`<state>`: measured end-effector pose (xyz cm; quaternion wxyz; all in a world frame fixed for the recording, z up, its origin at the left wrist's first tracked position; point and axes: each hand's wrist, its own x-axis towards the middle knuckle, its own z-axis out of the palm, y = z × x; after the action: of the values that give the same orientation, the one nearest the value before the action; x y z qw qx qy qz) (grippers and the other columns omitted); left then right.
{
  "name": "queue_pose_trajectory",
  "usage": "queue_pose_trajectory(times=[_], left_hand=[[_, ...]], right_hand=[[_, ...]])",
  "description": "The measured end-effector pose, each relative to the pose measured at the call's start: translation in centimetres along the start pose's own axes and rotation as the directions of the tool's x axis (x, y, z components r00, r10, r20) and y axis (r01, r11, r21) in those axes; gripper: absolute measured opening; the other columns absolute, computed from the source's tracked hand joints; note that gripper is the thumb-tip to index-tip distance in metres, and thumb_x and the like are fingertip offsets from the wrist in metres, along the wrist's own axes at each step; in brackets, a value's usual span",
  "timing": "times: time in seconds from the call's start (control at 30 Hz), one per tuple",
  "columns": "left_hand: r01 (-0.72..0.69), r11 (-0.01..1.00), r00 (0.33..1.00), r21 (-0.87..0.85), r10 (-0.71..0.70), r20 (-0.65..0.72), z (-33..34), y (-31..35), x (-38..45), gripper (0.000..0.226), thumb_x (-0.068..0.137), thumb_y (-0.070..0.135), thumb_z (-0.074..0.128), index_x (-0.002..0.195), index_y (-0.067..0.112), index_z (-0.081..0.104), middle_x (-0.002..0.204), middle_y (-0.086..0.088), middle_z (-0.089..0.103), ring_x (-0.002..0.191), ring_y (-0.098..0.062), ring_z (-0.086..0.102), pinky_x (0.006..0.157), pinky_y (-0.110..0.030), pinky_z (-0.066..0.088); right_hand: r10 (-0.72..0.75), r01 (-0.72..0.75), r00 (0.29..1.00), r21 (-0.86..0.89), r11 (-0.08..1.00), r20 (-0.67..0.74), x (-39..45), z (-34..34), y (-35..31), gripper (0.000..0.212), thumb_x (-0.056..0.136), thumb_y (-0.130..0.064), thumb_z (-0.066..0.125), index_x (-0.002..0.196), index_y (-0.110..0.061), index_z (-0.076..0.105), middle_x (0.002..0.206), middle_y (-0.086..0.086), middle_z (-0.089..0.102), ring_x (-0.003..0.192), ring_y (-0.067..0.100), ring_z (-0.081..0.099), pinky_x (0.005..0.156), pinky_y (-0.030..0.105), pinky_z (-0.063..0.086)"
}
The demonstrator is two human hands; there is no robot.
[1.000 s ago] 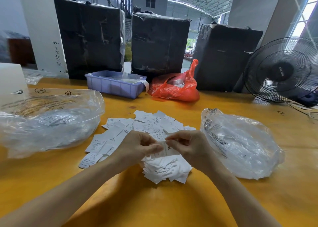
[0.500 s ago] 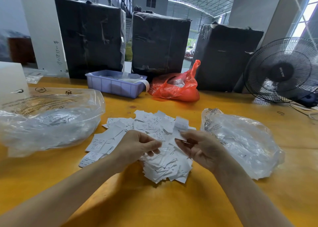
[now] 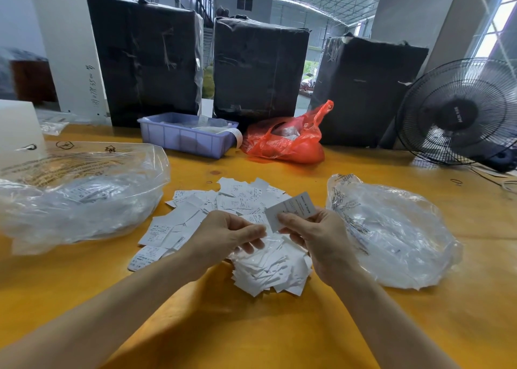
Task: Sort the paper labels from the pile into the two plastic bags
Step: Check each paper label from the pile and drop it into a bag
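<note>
Two forearms entering from the bottom of the frame, meeting at centre over the pile [image 3: 251, 229] of paper labels on the yellow surface [image 3: 251, 326]. Right hand [image 3: 316, 237] just right of centre, fingers [image 3: 291, 220] pinching one label [image 3: 291, 210] by its lower edge, printed face tilted up. Left hand [image 3: 223, 237] beside it at centre, fingers curled loosely above the pile; whether pinching a slip or nothing, cannot tell.

Likely feather-light, thin and floppy, prone to sliding over one another and clinging in stacks; best pinched at an edge or corner, one at a time, fanned apart first. Any draught from the fan [image 3: 458, 111] at the far right edge probably enough to scatter them.

Flanking the pile: left plastic bag [image 3: 78, 195] at mid left, right plastic bag [image 3: 391, 234] at mid right, both crumpled and glossy, with pale slips dimly visible inside; number not readable through the glare. Print on the labels too small to make out, so sorting rule unknown.

Farther back, upper centre: a lilac tray [image 3: 184, 139], a red bag [image 3: 285, 142], then three black-wrapped bales [image 3: 257, 66], contents hidden.
</note>
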<state>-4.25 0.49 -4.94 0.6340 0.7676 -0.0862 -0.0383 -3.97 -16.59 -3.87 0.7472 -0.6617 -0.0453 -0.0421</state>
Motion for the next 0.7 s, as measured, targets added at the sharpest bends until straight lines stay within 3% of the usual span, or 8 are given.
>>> queue_pose_trajectory(times=[0.4,0.6,0.7], left_hand=[[0.035,0.993,0.999,-0.11,-0.032,0.028,0.2,0.0,-0.1,0.022,0.07,0.032,0.07,0.073,0.011,0.076,0.068,-0.005,0.072,0.053,-0.007,0.059,0.045,-0.014,0.039],[0.077,0.982,0.996,-0.171,-0.068,0.056,0.2,0.2,-0.2,0.025,0.068,0.035,0.07,0.075,0.012,0.076,0.075,-0.007,0.073,0.053,-0.007,0.057,0.047,-0.017,0.039],[0.081,0.981,0.994,-0.174,-0.068,0.081,0.1,0.2,-0.2,0.03,0.069,0.037,0.069,0.082,0.011,0.076,0.077,-0.005,0.073,0.055,-0.006,0.057,0.051,-0.018,0.04]], right_hand=[[-0.149,0.15,0.987,-0.022,0.988,0.053,-0.3,0.4,0.9,0.008,0.082,0.0,0.067,0.085,-0.007,0.067,0.072,0.006,0.072,0.065,0.016,0.069,0.059,0.02,0.053],[-0.245,0.25,0.968,-0.108,0.962,0.054,-0.3,0.4,1.1,0.011,0.084,-0.004,0.066,0.084,-0.014,0.064,0.069,-0.003,0.072,0.066,0.006,0.068,0.058,0.013,0.05],[-0.298,0.299,0.954,-0.186,0.936,0.032,-0.3,0.4,1.2,0.011,0.084,-0.006,0.068,0.085,-0.015,0.063,0.074,-0.001,0.072,0.07,0.009,0.069,0.061,0.019,0.053]])
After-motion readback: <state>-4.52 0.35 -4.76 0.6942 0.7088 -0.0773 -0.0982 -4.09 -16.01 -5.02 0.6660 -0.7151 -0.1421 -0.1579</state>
